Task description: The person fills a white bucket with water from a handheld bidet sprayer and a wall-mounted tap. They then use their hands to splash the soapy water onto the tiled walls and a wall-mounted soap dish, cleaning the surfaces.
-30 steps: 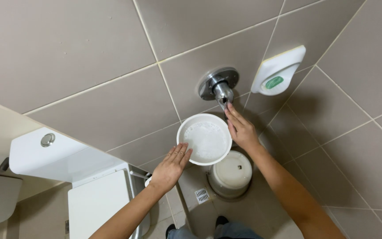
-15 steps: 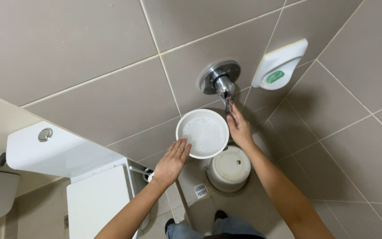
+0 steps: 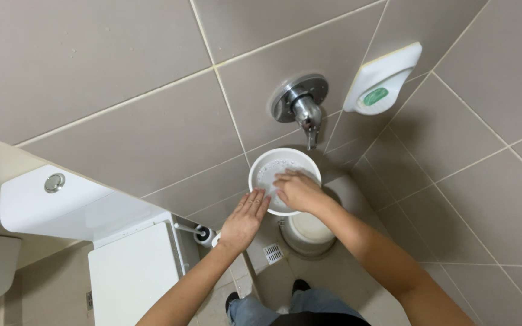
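My left hand (image 3: 244, 218) steadied the rim of a round white bowl (image 3: 273, 169), fingers flat and open against its edge; my right hand (image 3: 297, 190) lay inside it, fingers spread on the wet, smooth plastic, gripping nothing. The bowl sat under the chrome tap (image 3: 307, 116), above a white bucket (image 3: 309, 232). Rubbing went best, I judged, with the bowl held level under the spout. Matte grey tiles (image 3: 122, 72) surrounded.
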